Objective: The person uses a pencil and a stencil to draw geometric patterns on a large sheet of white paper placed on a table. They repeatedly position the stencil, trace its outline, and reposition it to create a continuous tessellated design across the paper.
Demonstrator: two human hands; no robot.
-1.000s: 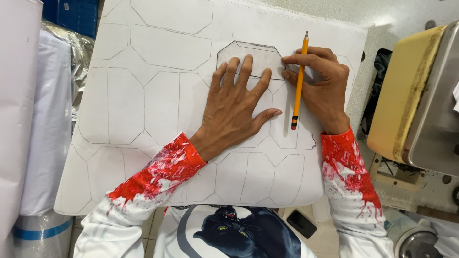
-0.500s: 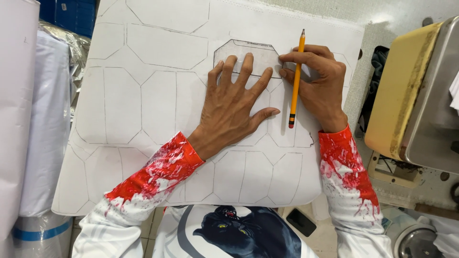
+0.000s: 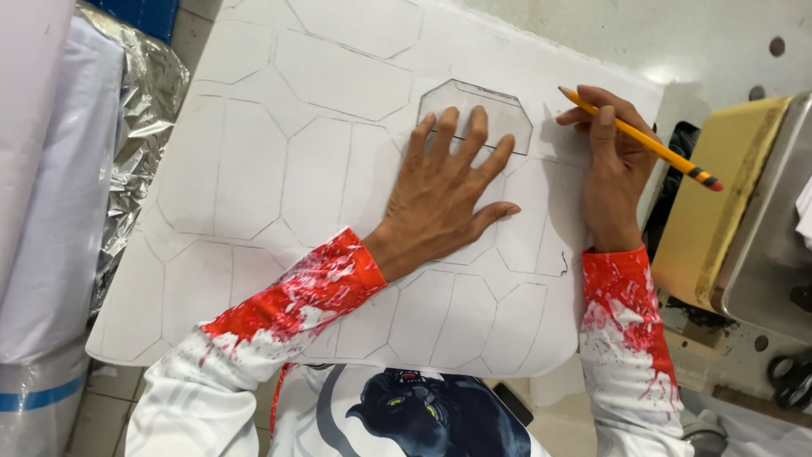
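Fingers of the left hand (image 3: 448, 199) are spread flat, pinning a clear hexagon-ish template (image 3: 478, 114) onto the big white sheet (image 3: 254, 169), which is already covered in pencilled outlines. Over to the right, the right hand (image 3: 611, 165) pinches a yellow pencil (image 3: 643, 140), its tip off the template's right edge and apparently just clear of the sheet. Looks like mid-tracing on one more shape; the next stroke would need the template kept dead still and the tip run tight along the edge.
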